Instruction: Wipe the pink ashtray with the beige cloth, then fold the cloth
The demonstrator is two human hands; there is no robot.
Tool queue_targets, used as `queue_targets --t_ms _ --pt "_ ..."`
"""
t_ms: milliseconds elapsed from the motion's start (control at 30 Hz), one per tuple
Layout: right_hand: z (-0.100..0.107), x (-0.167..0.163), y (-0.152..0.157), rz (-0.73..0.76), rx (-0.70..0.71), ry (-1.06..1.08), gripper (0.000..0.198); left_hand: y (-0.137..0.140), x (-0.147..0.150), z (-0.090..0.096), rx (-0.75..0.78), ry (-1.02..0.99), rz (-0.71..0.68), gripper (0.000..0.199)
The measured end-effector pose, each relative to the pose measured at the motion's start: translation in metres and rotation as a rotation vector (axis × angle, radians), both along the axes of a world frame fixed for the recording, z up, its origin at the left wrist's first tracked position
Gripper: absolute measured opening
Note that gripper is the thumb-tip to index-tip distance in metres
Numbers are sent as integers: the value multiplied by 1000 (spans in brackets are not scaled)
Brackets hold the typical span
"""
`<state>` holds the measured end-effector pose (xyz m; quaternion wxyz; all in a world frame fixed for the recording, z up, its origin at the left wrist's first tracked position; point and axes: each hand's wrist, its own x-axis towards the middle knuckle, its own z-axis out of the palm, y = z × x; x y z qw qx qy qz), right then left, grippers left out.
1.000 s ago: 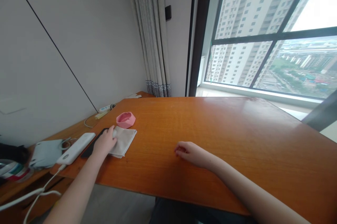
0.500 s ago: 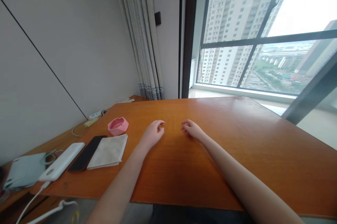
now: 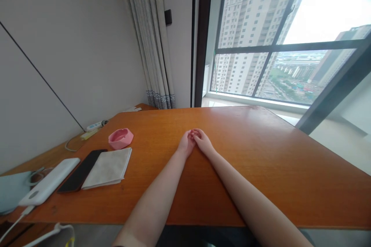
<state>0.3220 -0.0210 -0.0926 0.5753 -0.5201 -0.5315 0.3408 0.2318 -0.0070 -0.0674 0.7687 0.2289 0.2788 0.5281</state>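
My left hand (image 3: pixel 186 143) and my right hand (image 3: pixel 203 142) meet over the middle of the wooden table (image 3: pixel 249 162). Their curled fingertips touch, and the right fingers lie partly over the left ones. Both hands are closed, and no object shows in either of them. The palms and some of the fingertips are hidden. Nearest on the left is a folded pale cloth (image 3: pixel 108 167), lying partly on a flat black phone-like slab (image 3: pixel 82 171). Behind the cloth stands a pink angular bowl (image 3: pixel 121 139).
A white power bank (image 3: pixel 50 181) with a cable plugged in lies at the table's left edge. Beyond it are a pale blue pouch (image 3: pixel 13 191) and a power strip (image 3: pixel 95 126). A curtain (image 3: pixel 152 46) and a large window stand behind the table.
My two hands were apart above the table and have come together until the fingers touch. The camera view has shifted slightly to the right. The objects on the left stay in place.
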Motion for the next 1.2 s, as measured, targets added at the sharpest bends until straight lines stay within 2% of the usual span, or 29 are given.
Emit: queue_targets --t_ms 200,333,567,733,867,967,1200 --pt "6 1 -9 -60 20 -290 28 -8 7 -6 57 26 7 10" --pt "8 1 -11 -91 -7 -330 25 -7 6 -7 54 50 -11 9" --pt "8 0 -11 -37 -36 -410 29 0 5 -10 17 71 7 10" --pt "11 0 -12 -41 -61 -418 31 -2 7 -9 56 145 25 9" --pt "11 0 -13 -39 -48 -419 28 -5 4 -9 154 268 38 9" --pt "9 1 -13 -38 -42 -416 26 -7 -2 -9 282 410 61 12" --pt "9 2 -15 -14 -2 -556 18 -10 -13 -9 544 708 89 20"
